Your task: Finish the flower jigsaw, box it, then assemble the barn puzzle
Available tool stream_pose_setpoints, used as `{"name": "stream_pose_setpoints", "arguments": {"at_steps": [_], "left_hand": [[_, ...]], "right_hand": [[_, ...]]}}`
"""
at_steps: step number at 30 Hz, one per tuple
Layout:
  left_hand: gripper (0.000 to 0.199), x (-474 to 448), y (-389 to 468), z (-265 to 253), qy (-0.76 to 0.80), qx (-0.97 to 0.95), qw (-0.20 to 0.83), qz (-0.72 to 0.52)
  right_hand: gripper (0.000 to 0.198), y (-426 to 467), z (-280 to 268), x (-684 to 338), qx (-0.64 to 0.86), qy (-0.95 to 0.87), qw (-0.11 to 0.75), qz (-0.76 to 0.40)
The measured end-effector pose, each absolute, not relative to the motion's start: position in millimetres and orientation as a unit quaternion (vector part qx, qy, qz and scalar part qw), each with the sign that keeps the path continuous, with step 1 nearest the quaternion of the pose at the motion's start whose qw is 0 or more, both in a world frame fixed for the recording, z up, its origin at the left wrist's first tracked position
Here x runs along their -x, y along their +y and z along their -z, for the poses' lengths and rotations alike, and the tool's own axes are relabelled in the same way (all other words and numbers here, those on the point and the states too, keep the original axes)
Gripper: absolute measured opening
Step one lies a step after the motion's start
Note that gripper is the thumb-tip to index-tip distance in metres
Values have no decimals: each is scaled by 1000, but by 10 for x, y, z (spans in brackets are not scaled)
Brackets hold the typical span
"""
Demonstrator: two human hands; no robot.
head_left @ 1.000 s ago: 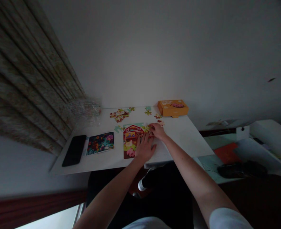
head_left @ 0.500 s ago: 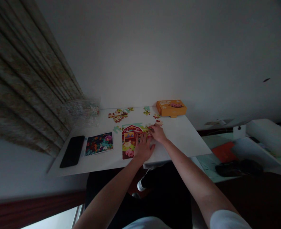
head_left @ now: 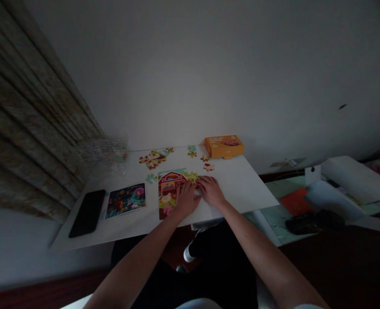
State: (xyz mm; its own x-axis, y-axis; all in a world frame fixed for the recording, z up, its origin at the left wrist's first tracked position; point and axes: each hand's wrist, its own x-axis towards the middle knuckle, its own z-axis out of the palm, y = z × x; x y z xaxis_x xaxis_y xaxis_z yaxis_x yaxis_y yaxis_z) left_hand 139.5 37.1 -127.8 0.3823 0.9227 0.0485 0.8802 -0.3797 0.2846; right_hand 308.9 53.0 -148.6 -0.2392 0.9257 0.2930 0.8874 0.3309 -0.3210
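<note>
A partly joined jigsaw puzzle (head_left: pixel 166 198) with a red barn picture lies on the white table. My left hand (head_left: pixel 187 200) rests flat over its right part, fingers stretched out. At the puzzle's right edge, my right hand (head_left: pixel 211 190) has its fingers bent together on a puzzle piece, mostly hidden under the fingertips. Beyond this hand lies a loose piece with a reddish figure (head_left: pixel 208 167). A pale green piece (head_left: pixel 151 177) sits by the puzzle's upper left corner. More loose pieces (head_left: pixel 154 159) are gathered farther back.
An orange puzzle box (head_left: pixel 224 148) stands at the back right of the table (head_left: pixel 241 184). To the left lie a colourful picture card (head_left: pixel 126 201) and a black phone-like slab (head_left: pixel 87 213). Clear plastic wrap (head_left: pixel 104 156) sits by the curtain (head_left: pixel 38 107).
My right hand has moved slightly toward me along the puzzle's right edge, uncovering the loose reddish piece. My left hand stays on the puzzle. The whole view has shifted a little.
</note>
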Motion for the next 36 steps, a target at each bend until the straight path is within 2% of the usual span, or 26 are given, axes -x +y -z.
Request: {"name": "stream_pose_setpoints", "arguments": {"at_steps": [4,9,15,19,22,30,36], "left_hand": [[44,-1339,519,1260,521,-845,72,-102],[52,-1242,675,1278,449,-888,50,-84],[49,-1060,846,1235,424,-901,40,-80],[43,-912,929,1260,423,-901,40,-85],[43,-867,932,1298,426,-899,38,-97],[40,-887,894,1282,442,-888,49,-118],[38,-891,890,1272,444,-885,58,-129]], "right_hand": [[32,536,1462,-3074,582,-781,219,-52],[31,535,1446,-3072,597,-762,241,-70],[30,612,1583,-3208,727,-580,361,-65],[32,711,1708,-3344,751,-494,430,-85],[38,848,1704,-3437,770,-485,398,-118],[65,1307,1463,-3549,754,-598,229,-146],[73,1448,1359,-3547,746,-626,178,-143]]}}
